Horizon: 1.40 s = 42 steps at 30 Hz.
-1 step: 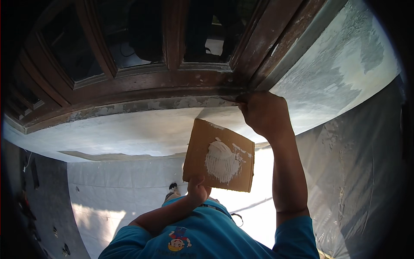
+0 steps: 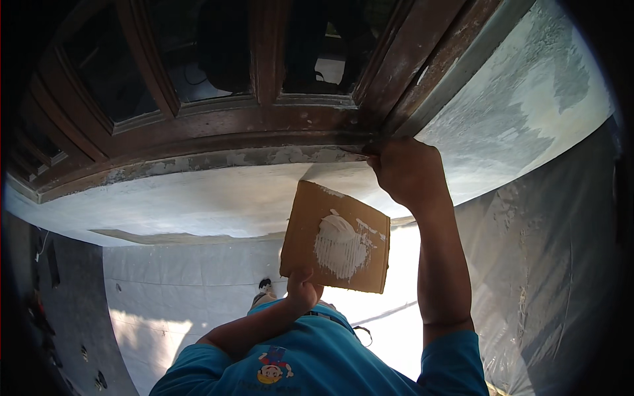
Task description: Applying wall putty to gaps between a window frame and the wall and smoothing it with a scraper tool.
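My left hand [image 2: 303,290] grips the lower left edge of a square piece of brown cardboard [image 2: 300,224], thumb on top. A mound of white putty [image 2: 340,247] is spread on the cardboard, with ridged streaks below it. Up at the window's bottom right corner, my right hand [image 2: 411,170] is closed round a putty knife [image 2: 355,152]. Only a thin bit of its blade shows; the fist hides the handle. The blade lies against the grey strip [image 2: 264,157] under the wooden window frame [image 2: 218,129].
Below the strip runs a pale plastered wall ledge [image 2: 218,204], and a patchy grey-white wall [image 2: 515,119] rises at the right. Dark glass panes [image 2: 198,59] fill the window. Light sheeting [image 2: 191,277] covers the ground, with a grey sheet [image 2: 528,277] on the right.
My right hand has shifted very slightly to the right with the putty knife. The cardboard and my left hand stay practically still.
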Tool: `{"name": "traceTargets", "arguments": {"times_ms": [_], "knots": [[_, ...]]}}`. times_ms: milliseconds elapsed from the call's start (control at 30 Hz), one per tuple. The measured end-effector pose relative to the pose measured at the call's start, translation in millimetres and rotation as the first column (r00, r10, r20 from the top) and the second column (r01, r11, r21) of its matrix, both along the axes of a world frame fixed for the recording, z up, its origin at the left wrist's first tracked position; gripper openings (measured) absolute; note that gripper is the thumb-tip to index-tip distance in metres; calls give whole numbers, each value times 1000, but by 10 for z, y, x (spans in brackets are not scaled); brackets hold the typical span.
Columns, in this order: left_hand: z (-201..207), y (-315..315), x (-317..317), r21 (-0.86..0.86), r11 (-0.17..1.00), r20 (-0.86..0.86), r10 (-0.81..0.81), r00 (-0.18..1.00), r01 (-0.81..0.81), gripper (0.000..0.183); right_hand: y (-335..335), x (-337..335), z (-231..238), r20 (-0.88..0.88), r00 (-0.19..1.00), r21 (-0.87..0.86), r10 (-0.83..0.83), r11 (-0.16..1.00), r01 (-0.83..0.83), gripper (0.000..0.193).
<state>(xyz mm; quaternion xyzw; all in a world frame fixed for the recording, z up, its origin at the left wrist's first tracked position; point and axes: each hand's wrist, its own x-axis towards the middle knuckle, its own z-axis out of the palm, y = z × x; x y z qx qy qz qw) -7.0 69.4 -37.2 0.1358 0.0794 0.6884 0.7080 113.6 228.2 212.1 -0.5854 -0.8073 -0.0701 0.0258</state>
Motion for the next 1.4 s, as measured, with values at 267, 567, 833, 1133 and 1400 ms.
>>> {"name": "traceTargets", "arguments": {"times_ms": [267,567,833,1133,1400], "knots": [[70,16,-3,-45,999,31,-22,999,24,56,236,51,-61,31,982,-49,186,982,-185,18],[128,54,-21,9,999,1,47,999,-47,59,-259,103,-162,-156,953,-177,258,942,-284,21],[67,52,-90,-10,1000,21,-12,1000,12,61,-222,99,72,-334,942,-74,-17,997,-8,20],[113,51,-107,-46,999,35,24,999,-22,60,-9,71,97,-250,965,-183,84,974,-132,18],[37,47,-140,1,1000,16,-29,999,29,57,148,145,115,-252,967,-239,-47,971,-15,23]]}}
